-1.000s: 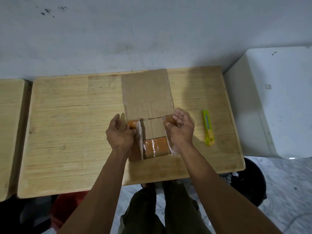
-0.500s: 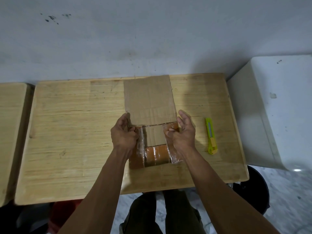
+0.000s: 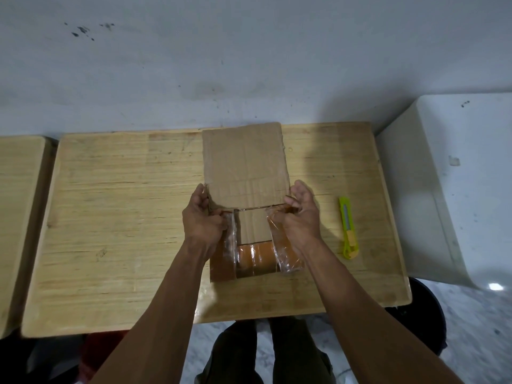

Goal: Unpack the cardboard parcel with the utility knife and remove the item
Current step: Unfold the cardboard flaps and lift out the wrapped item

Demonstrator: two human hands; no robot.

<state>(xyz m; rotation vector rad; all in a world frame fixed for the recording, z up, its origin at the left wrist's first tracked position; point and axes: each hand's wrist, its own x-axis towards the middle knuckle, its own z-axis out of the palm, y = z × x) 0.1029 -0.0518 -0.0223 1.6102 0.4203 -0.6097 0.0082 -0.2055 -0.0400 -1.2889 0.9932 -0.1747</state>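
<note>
cardboard parcel [image 3: 250, 234] sits mid-table on the wooden table [image 3: 116, 217], a bit toward the near edge. long axis runs near-to-far, away from the person. big top flap [image 3: 245, 164] is folded open and lies flat, pointing at the wall [image 3: 249, 65], its far edge near the table's far edge. orange-brown tape [image 3: 256, 259] wraps the near end of the box, clear plastic film [image 3: 282, 253] loose along both sides of the opening.

left hand [image 3: 202, 220]: fingers curled, gripping the left edge of the parcel at the flap hinge, thumb side up against the flap's corner. right hand [image 3: 300, 217]: fingers curled inward, gripping the right edge at the same hinge line, fingertips hooked on the rim with film bunched under the palm. cannot tell whether either hand reaches inside the box. item inside not visible.

utility knife [image 3: 347, 228]: yellow-green, lying flat on the table right of the right hand, apart from it, long axis near-to-far, roughly parallel to the parcel. untouched.

white box-like unit [image 3: 457, 176] stands right of the table. second wooden table [image 3: 16, 217] at left.
</note>
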